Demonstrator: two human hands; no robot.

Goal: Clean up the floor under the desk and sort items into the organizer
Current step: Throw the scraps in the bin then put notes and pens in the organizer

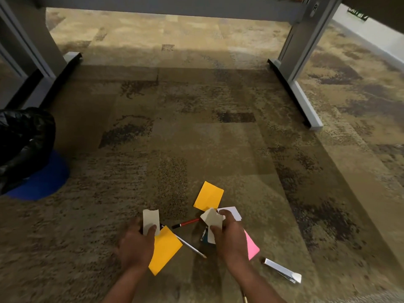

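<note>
On mottled carpet (pixel 196 138): left hand (pixel 135 243) grip pinching torn paper scrap (pixel 150 219); right hand (pixel 229 239) pinching crumpled scrap (pixel 211 218).

Dim desk shadow over the carpet (pixel 196 132); brighter beyond; slight blur, wide-angle edge bending.

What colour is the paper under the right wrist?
Bright pink paper, seen in the head view.

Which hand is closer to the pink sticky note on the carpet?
Right. The right hand lies over the pink sticky note, covering its left edge; the left hand is well off to its left, gripping a paper scrap.
</note>
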